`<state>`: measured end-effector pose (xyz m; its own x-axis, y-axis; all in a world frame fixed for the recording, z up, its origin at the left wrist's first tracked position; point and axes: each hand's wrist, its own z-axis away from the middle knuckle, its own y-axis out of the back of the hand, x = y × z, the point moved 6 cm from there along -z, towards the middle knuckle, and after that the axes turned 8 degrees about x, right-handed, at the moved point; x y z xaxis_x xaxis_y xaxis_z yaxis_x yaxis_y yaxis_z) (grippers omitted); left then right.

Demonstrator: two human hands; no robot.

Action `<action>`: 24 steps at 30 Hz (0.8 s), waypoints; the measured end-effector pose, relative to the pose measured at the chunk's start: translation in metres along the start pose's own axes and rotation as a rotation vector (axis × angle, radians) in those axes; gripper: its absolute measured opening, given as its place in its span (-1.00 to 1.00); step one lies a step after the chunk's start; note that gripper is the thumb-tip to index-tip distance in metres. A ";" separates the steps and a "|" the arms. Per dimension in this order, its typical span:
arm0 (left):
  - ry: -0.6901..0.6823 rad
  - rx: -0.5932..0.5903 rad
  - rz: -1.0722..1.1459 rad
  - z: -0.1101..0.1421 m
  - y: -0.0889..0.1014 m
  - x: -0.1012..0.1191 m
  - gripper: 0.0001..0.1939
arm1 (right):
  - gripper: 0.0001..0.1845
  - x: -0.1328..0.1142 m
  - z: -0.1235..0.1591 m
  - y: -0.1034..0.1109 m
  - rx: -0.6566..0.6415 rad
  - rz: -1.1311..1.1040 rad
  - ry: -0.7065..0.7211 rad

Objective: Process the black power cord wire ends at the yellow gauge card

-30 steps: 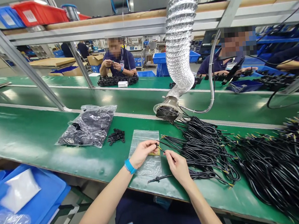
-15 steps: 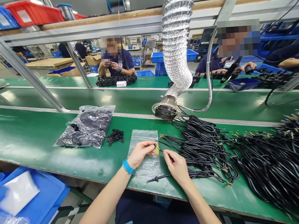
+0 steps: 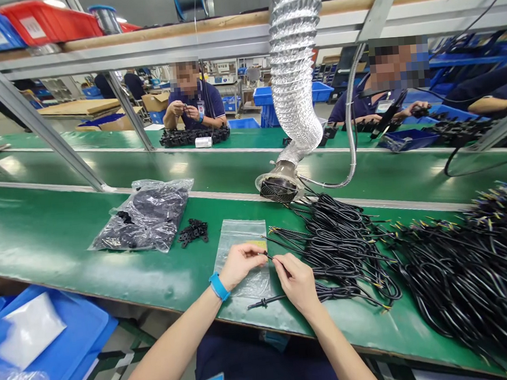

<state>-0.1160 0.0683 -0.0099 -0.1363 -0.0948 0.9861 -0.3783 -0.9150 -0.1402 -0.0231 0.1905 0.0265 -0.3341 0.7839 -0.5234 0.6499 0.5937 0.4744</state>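
My left hand (image 3: 240, 266), with a blue band on the wrist, pinches a tiny black part (image 3: 265, 253) at the end of a black cable. The part's exact kind is too small to make out. My right hand (image 3: 298, 280) is closed on that black cable (image 3: 271, 257) just beside it. Under the hands lies a clear zip bag (image 3: 233, 236) with something yellow showing through. Another black cable (image 3: 263, 302) with a knot-like lump near its end lies in front of my right hand. Coiled black cables (image 3: 335, 236) with bare coloured wire ends are at the right.
A plastic bag of black parts (image 3: 151, 211) and a small pile of black pieces (image 3: 193, 233) lie left. A fan on a foil duct (image 3: 281, 182) hangs ahead. A larger cable heap (image 3: 468, 273) covers the right side. Two co-workers sit across the green bench (image 3: 65, 226).
The yellow wire seen at the cable's end is no longer visible, and the black part now meets the cable. My hands are slightly closer together and the view has shifted a little.
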 end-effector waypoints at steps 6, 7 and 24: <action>-0.247 -0.018 -0.146 0.007 -0.002 0.011 -0.68 | -0.66 0.001 0.002 -0.004 -0.085 -0.051 0.014; -0.275 -0.035 -0.170 0.008 -0.003 0.013 -0.68 | -0.64 0.002 0.003 -0.004 -0.100 -0.062 0.011; -0.442 -0.030 -0.310 0.018 -0.014 0.018 -0.78 | -0.63 0.006 0.005 -0.007 -0.108 -0.092 -0.061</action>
<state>-0.0970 0.0723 0.0114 0.3815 0.0158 0.9242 -0.3666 -0.9153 0.1670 -0.0262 0.1901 0.0160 -0.3451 0.7146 -0.6085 0.5398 0.6815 0.4941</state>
